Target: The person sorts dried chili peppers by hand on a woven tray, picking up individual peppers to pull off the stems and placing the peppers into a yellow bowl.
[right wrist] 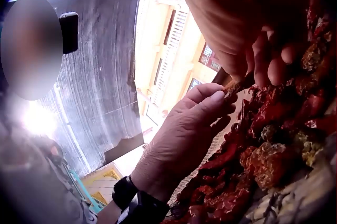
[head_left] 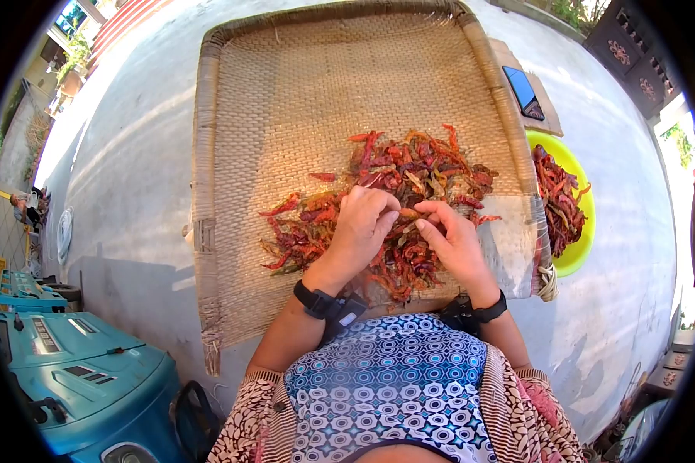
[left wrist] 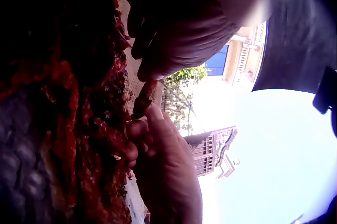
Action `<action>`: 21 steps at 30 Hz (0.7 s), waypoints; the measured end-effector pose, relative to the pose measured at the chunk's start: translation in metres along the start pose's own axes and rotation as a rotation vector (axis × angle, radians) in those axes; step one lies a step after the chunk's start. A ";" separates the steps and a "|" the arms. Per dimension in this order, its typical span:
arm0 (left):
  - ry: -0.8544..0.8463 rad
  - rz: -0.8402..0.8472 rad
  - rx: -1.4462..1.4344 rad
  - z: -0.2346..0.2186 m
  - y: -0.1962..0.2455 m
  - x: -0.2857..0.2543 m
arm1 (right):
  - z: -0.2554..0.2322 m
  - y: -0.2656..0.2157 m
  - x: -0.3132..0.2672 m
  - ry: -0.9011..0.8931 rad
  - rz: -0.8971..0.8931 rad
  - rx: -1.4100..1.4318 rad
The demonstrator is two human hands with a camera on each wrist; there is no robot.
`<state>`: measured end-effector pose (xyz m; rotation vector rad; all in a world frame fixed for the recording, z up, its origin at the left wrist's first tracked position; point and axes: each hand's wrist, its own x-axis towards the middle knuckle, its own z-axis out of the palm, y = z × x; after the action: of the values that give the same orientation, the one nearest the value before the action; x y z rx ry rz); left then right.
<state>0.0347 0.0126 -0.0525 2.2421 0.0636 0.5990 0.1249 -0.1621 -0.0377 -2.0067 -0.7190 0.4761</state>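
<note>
Woven tray (head_left: 232,154) carries dried chilli heap (head_left: 409,174). Left hand (head_left: 361,228) and right hand (head_left: 457,245) pinch one chilli (head_left: 409,214) between curled fingertips above it. Only head view shows green bowl (head_left: 583,251) and phone (head_left: 523,91), far right.

Two hands meet over a pile of red chilies (right wrist: 263,150) at lower right, both pinching one small chili (right wrist: 239,85) between fingers (right wrist: 210,100).
</note>
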 end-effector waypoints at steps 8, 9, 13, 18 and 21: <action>0.025 -0.230 -0.304 0.005 -0.003 -0.003 | 0.003 0.003 -0.004 -0.023 0.013 0.168; 0.028 -0.228 -0.282 0.006 -0.004 -0.004 | 0.002 0.001 -0.004 -0.041 0.050 0.222; -0.008 -0.205 -0.259 0.007 -0.004 -0.003 | 0.002 -0.001 -0.007 -0.051 0.123 0.456; 0.028 -0.002 -0.207 -0.001 0.011 0.002 | -0.002 -0.002 -0.010 -0.031 0.085 0.331; -0.097 -0.038 -0.276 0.002 0.000 -0.002 | 0.003 -0.004 -0.011 -0.046 -0.022 0.214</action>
<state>0.0342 0.0107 -0.0547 1.9942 -0.0240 0.4483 0.1138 -0.1664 -0.0354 -1.7915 -0.6871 0.5641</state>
